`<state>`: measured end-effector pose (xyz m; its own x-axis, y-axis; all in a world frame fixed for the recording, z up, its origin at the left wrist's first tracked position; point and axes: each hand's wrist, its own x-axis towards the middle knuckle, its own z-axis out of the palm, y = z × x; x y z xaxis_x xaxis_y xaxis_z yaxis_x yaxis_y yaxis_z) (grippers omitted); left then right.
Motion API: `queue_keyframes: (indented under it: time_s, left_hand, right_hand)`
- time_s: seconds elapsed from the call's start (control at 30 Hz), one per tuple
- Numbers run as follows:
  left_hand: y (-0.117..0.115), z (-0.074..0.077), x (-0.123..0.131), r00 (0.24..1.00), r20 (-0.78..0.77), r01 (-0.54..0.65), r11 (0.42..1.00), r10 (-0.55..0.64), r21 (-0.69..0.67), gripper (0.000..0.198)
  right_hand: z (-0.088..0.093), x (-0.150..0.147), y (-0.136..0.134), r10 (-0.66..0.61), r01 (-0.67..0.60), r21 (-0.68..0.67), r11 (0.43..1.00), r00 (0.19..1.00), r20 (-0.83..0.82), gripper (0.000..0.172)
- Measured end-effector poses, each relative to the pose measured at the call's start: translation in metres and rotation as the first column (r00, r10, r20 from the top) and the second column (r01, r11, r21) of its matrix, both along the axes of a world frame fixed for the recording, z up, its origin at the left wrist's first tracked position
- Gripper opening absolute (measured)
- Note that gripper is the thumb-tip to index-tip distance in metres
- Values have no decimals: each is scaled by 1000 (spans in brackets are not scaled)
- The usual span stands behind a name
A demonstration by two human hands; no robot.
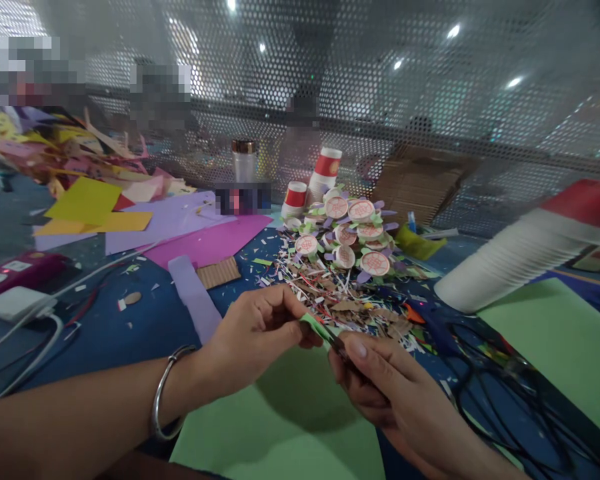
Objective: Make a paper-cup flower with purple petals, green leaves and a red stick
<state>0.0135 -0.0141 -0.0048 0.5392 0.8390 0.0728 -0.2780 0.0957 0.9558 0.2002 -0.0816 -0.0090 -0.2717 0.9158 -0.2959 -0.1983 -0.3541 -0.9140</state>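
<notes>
My left hand (267, 327), with a silver bangle at the wrist, pinches a small piece of green paper (314, 327) between thumb and fingers. My right hand (380, 380) is closed around a pair of dark scissors (341, 347); their blades meet the green piece, and the handles are mostly hidden by my fingers. Below both hands lies a large green sheet (280, 427). Just beyond them is a heap of paper scraps (345, 300), with a pile of round white pieces (345, 233) bearing red prints and green and purple paper tabs.
Stacked paper cups (525, 247) lean at the right beside more green paper (565, 347) and black cables (500, 400). Purple strips (195, 293), corrugated cardboard (219, 273) and coloured sheets (205, 240) lie left. A lidded jar (244, 163) stands before a perforated metal screen (350, 80).
</notes>
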Motion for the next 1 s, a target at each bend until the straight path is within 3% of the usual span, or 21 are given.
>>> queue_keyframes:
  time_s: [1.0]
  left_hand:
    - [-3, 1, 2, 999, 44, 22, 1000, -22, -3, 9]
  right_hand:
    - [-1, -3, -3, 11, -10, -56, 998, 1000, 17, 53]
